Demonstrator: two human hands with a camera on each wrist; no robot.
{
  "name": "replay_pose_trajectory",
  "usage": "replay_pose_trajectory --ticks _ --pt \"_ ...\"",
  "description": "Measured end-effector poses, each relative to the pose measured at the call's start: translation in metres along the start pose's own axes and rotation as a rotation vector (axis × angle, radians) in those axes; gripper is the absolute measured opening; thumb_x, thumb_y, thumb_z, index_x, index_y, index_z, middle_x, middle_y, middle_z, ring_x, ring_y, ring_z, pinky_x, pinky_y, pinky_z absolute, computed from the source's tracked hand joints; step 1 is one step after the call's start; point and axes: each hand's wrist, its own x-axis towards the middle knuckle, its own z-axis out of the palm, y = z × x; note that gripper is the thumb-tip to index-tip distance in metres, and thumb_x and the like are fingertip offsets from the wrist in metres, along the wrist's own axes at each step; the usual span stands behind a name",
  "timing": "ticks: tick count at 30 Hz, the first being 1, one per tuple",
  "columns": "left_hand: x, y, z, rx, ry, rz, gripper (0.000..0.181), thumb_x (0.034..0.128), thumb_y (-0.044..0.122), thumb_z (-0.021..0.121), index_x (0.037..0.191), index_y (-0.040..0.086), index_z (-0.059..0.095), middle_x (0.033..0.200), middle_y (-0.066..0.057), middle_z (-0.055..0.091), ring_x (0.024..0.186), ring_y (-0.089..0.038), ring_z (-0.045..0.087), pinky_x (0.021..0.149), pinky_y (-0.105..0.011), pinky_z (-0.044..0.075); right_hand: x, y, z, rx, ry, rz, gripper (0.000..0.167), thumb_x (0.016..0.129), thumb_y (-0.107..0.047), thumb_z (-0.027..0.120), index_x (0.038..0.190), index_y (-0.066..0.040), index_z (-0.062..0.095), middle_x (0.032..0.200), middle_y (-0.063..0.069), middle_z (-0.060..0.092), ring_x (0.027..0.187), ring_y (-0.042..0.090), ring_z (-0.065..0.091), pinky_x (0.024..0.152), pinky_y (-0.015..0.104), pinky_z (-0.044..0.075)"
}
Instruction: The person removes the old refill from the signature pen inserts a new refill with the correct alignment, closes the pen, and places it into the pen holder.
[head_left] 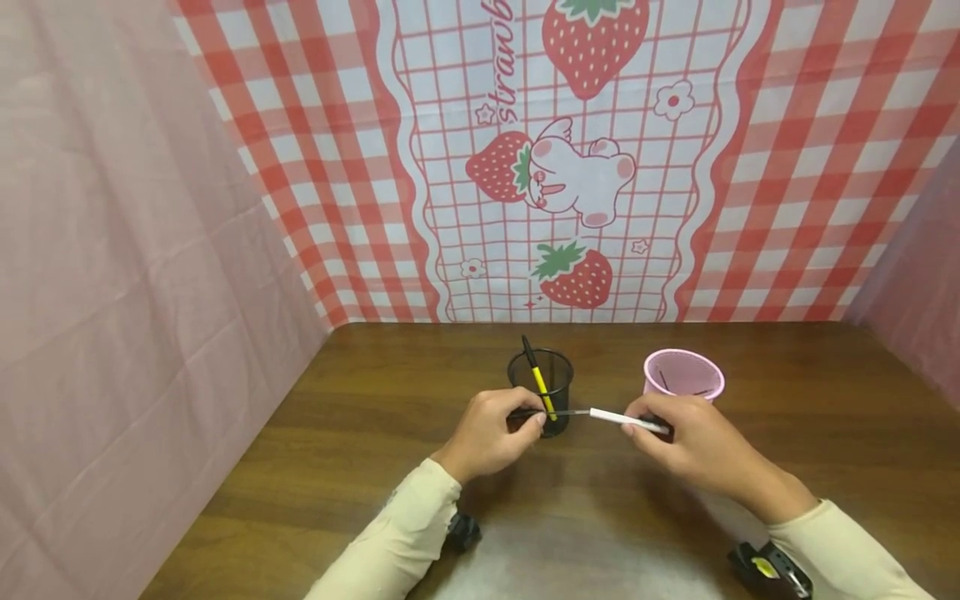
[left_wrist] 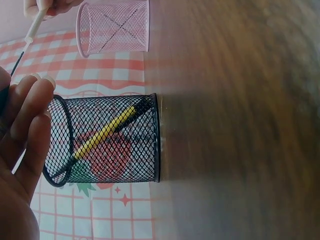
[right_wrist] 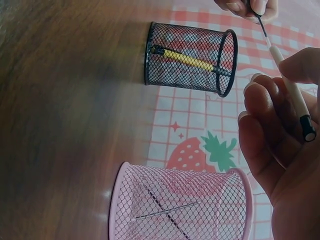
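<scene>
My right hand (head_left: 701,437) pinches a slim white tube (head_left: 611,416) with a black end, which shows clearly in the right wrist view (right_wrist: 295,97). A thin dark rod (right_wrist: 262,26) lines up with the tube's far tip. The rod's dark end is pinched by my left hand (head_left: 491,429), fingers curled. Behind the left hand a black mesh cup (head_left: 561,354) stands upright with a yellow and black pen (head_left: 539,379) leaning in it. Just behind the right hand stands a pink mesh cup (head_left: 684,353); thin dark sticks (right_wrist: 167,212) lie crossed inside it.
The cups stand on a brown wooden table (head_left: 300,483). A red and white checked cloth (head_left: 360,167) with strawberries hangs behind it, and a pale pink cloth (head_left: 150,250) at the left. Black devices sit at both wrists.
</scene>
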Motion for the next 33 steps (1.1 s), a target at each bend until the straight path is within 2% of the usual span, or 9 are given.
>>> replay_pose_trajectory --ticks 13,25,33 --pt "0.001 -0.0002 -0.0012 0.122 0.078 -0.019 0.005 0.0866 0.014 0.068 0.088 0.01 0.07 0.081 0.005 0.07 0.067 -0.003 0.057 0.061 -0.017 0.045 -0.0001 0.0007 -0.0009 -0.021 0.002 0.008 0.022 0.081 -0.007 0.079 0.087 -0.025 0.067 0.073 -0.022 0.052 0.063 -0.002 0.047 0.058 0.018 0.039" --pt "0.0018 0.0012 -0.0029 0.114 0.069 -0.037 0.005 0.0873 0.015 0.067 0.088 0.011 0.069 0.081 0.005 0.069 0.066 -0.003 0.056 0.06 -0.017 0.045 0.0015 0.0005 -0.0051 -0.046 0.009 0.013 0.026 0.079 -0.005 0.081 0.085 -0.025 0.067 0.074 -0.022 0.053 0.064 -0.001 0.047 0.059 0.019 0.039" --pt "-0.0003 0.0014 -0.0028 0.103 0.055 -0.036 0.005 0.0877 0.014 0.067 0.089 0.01 0.07 0.081 0.005 0.07 0.067 -0.004 0.057 0.061 -0.017 0.045 -0.0007 0.0012 -0.0018 -0.064 -0.022 0.038 0.025 0.079 -0.008 0.081 0.084 -0.027 0.065 0.071 -0.024 0.05 0.062 -0.003 0.045 0.057 0.022 0.04"
